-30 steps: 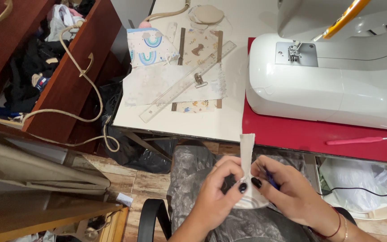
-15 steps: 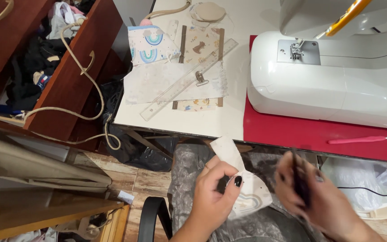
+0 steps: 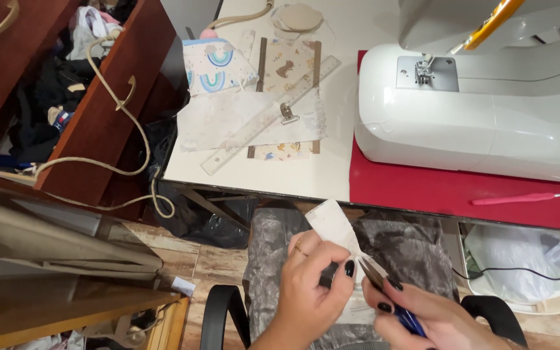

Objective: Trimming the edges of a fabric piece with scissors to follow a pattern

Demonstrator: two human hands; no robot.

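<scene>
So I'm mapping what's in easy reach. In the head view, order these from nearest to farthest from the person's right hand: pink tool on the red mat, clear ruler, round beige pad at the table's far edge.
From the right hand:
1. Pink tool, on the red mat, to the right.
2. Clear ruler, lying diagonally over fabric pieces, up and to the left.
3. Round beige pad, at the table's far edge.

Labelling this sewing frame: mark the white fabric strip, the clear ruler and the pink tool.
white fabric strip [image 3: 332, 223], head view, on its upper free end.
clear ruler [image 3: 254, 129], head view, on its middle.
pink tool [image 3: 516, 198], head view, on its handle.
</scene>
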